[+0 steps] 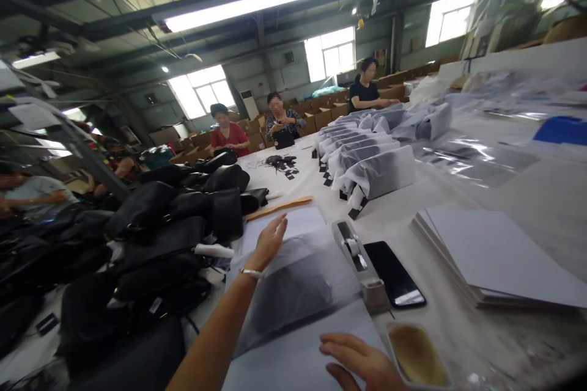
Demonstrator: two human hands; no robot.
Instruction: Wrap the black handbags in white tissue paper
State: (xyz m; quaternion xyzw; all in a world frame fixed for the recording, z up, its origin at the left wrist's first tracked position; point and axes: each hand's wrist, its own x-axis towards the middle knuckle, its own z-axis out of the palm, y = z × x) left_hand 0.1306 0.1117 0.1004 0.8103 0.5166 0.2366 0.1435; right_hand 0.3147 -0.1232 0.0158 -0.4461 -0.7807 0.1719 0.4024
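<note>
A dark flat item under thin translucent wrapping (293,287) lies on white sheets (302,357) in front of me. My left hand (269,241) is over the upper left part of the wrapping, fingers stretched out and holding nothing; whether it touches is unclear. Near the lower right corner of the wrapping, my right hand (360,361) hovers with its fingers apart and nothing in them. A tape dispenser (360,263) stands along the right side of the wrapping, and a black phone (395,275) lies beside it.
Black bags (160,250) are piled at left. Wrapped bags (367,153) stand in a row beyond the dispenser. White boards (499,256) are stacked at right, near a shallow dish (418,354). Clear plastic sheets (477,159) lie farther back. Several people sit around the table.
</note>
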